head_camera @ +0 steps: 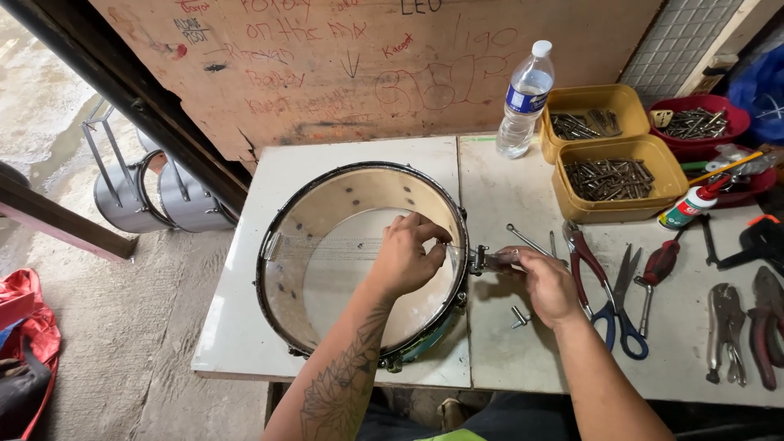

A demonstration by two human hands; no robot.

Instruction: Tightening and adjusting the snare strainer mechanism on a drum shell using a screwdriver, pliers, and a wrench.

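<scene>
1. The person is fitting the snare hardware on the round wooden drum shell with black metal hoop (pixel 327 212), lying flat on the white table (pixel 237 327).
2. The left hand (pixel 406 255) is pinching the silvery snare wires (pixel 327 247) inside the rim; the right hand (pixel 549 282) is closing around the small metal strainer bracket (pixel 483 260) outside.
3. The next move probably needs steady alignment.
4. Blue-handled scissors (pixel 621 306) and red-handled pliers (pixel 581 260) are crowding the right; the left stays roomier.

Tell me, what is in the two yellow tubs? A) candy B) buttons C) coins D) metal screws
D: both yellow tubs beside the water bottle are full of long grey metal screws.
</scene>
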